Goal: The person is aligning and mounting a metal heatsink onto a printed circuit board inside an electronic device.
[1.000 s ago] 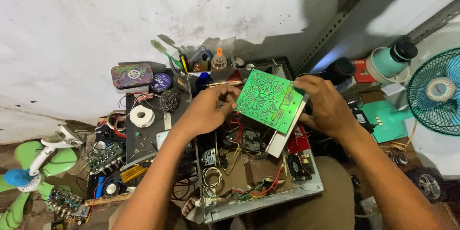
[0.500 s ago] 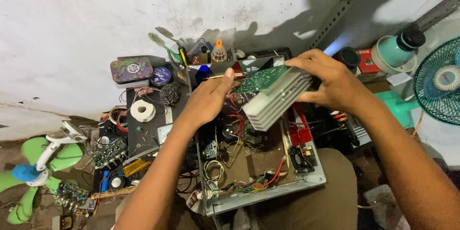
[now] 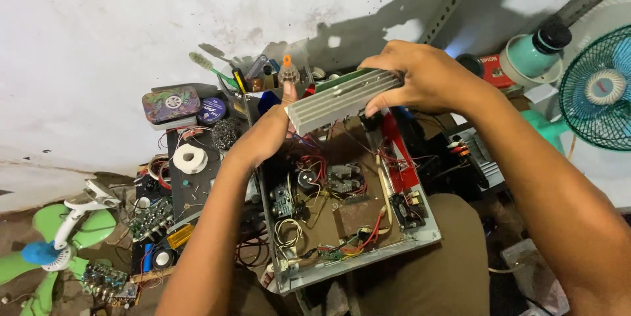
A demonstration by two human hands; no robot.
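Observation:
I hold a green circuit board with a ribbed aluminium heat sink [image 3: 342,100] above an opened amplifier chassis [image 3: 358,263]. The board is turned edge-on, heat sink towards me. My right hand [image 3: 420,79] grips its right end from above. My left hand [image 3: 266,135] supports the left end, thumb up against the heat sink's corner. Inside the chassis lie capacitors, a small board and red, yellow and black wires [image 3: 322,184].
A roll of white tape [image 3: 190,158], a round tin [image 3: 172,103], tools and bottles crowd the left and back. Loose circuit boards [image 3: 152,218] and a green fan part [image 3: 52,250] lie lower left. A teal fan [image 3: 601,89] stands at the right.
The board showed its green face a second ago. Both hands have tipped and lifted it, so the heat sink now faces me, edge-on and higher over the chassis.

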